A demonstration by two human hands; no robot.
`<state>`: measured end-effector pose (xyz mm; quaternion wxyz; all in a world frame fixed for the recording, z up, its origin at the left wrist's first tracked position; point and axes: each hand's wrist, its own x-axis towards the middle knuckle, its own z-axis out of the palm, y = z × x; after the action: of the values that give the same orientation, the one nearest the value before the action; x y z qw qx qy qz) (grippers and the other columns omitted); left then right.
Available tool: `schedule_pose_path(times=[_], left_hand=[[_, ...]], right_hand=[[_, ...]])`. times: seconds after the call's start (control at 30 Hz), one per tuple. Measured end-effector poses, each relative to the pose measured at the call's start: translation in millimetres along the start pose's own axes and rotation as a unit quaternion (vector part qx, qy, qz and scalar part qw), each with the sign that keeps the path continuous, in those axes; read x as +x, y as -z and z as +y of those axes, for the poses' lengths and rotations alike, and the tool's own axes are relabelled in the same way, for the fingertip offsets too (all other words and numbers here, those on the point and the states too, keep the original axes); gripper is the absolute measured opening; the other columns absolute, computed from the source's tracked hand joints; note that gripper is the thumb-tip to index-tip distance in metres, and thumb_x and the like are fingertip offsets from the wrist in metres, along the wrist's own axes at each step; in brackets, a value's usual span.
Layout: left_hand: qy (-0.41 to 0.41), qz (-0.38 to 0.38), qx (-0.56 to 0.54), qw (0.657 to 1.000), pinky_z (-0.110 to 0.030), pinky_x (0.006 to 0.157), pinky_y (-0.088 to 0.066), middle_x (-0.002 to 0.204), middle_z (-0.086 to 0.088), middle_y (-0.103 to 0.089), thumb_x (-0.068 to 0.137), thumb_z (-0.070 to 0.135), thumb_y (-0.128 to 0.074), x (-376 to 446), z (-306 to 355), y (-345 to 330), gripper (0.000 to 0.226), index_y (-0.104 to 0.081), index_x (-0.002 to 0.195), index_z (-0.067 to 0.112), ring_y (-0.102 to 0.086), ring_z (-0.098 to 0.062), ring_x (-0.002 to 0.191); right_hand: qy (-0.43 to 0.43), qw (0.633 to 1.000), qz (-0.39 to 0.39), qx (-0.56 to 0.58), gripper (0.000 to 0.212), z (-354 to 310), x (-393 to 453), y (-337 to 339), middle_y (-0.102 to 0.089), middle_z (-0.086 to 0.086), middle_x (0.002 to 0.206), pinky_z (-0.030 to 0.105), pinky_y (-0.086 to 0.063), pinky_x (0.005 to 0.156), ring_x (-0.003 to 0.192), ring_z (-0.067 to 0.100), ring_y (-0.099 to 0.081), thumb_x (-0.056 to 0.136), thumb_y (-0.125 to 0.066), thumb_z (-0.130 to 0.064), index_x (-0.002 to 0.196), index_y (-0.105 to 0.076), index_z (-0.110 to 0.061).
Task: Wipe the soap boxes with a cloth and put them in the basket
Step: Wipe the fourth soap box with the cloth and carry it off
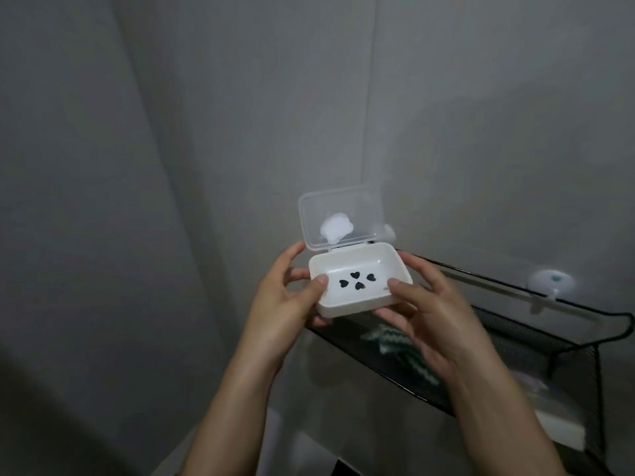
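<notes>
1. Between my two hands, I am holding one white soap box (359, 285) up in front of a plain grey wall (171, 132), its clear hinged lid (340, 218) standing open and tilted away from me.
2. I am gripping the box's left end with my left hand (285, 304), fingers partly curled: the thumb is pressing over the near left rim, and the other fingers are wrapping behind and beneath that end.
3. I am gripping the right end with my right hand (429, 317) in the same half-closed way, thumb lying on the right rim and the remaining fingers cupping the underside and far side.
4. I am looking into the tray, where I am counting four dark heart-shaped holes (355, 281) grouped between my two thumbs.
5. One pale, rounded shape (335, 230) is showing on or through the lid, just beyond my fingertips; I cannot tell which.
6. Below and to the right of my right hand, one black wire-mesh basket (515, 345) is hanging against the wall.
7. One green-and-white striped cloth (388, 341) is lying inside the basket, directly under my right palm, partly blurred.
8. Beyond my right hand, one white round wall hook (549, 283) is sitting at the basket's top wire.
9. Something pale is resting lower in the basket, too blurred for me to name.
</notes>
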<state>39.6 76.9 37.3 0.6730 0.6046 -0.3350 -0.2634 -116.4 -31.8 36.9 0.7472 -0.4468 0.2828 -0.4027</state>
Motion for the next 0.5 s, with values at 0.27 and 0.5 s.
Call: schedule_pose_path(times=[0.27,0.5], left_hand=[[0.009,0.112,0.028,0.993,-0.031,0.05,-0.055,0.109,-0.011,-0.065,0.09,-0.006,-0.06,-63.2,-13.4,60.0,0.059,-0.055,0.137,0.028,-0.069,-0.019,0.074],[0.018,0.189,0.066,0.98,-0.037,0.063,-0.056,0.11,-0.012,-0.067,0.089,-0.006,-0.06,-138.3,-22.6,113.8,0.059,-0.056,0.133,0.033,-0.066,-0.025,0.076]], right_hand=[[-0.035,0.98,-0.159,-0.113,0.047,43.9,-11.6,-38.7,-0.07,-0.007,0.075,0.041,-0.056,0.075,0.079,0.014,-0.07,0.093,-0.059,-0.001,0.132,-0.057,-0.028],[-0.05,0.953,-0.25,-0.166,0.047,84.6,-47.8,-71.0,-0.064,0.001,0.076,0.033,-0.052,0.063,0.074,0.014,-0.063,0.096,-0.055,-0.005,0.129,-0.06,-0.038]])
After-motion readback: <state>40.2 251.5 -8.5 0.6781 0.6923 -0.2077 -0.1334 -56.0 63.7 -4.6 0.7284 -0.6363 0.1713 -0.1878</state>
